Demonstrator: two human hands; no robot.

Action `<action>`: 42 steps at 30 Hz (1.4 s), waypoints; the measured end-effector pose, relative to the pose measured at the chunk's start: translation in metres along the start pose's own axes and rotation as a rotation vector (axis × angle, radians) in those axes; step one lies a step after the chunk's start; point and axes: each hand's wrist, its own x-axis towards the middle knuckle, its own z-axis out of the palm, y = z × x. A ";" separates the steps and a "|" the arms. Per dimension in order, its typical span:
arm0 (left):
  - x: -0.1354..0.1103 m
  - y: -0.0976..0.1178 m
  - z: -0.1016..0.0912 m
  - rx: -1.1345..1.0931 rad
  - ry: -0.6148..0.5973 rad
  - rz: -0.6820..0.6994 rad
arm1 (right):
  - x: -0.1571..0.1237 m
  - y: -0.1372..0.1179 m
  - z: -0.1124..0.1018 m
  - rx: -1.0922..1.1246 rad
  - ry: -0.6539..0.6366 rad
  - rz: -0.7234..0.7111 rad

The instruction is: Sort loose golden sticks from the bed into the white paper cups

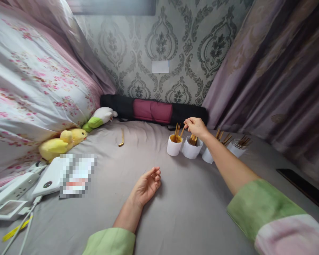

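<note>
My right hand (196, 127) is pinching the upper end of a thin brown stick (182, 131). The stick leans at the right side of a white cup (174, 147), where several other thin sticks stand upright. Just under my right hand is a second white cup (191, 151) holding a bunch of brown sticks. My right forearm partly hides a third white container (207, 156) with sticks. My left hand (148, 186) rests palm up on the grey sheet (172, 212), fingers loosely curled and nothing in them.
Farther right stands another white container (236, 149) of sticks. A gold bent stick-like item (122, 139) lies alone on the sheet. Plush toys (66, 140), a white power bank (51, 177) and a power strip (18, 187) are at left. A long black-and-maroon bag (152, 111) lies along the wall.
</note>
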 end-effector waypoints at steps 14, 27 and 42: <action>0.003 0.000 -0.004 -0.014 -0.020 -0.006 | -0.002 0.001 0.006 -0.092 -0.075 0.015; 0.004 0.000 -0.007 -0.016 -0.018 -0.006 | 0.001 0.008 0.014 -0.106 -0.061 0.021; 0.004 0.000 -0.006 -0.016 -0.023 -0.001 | 0.001 0.006 0.020 -0.140 -0.070 0.048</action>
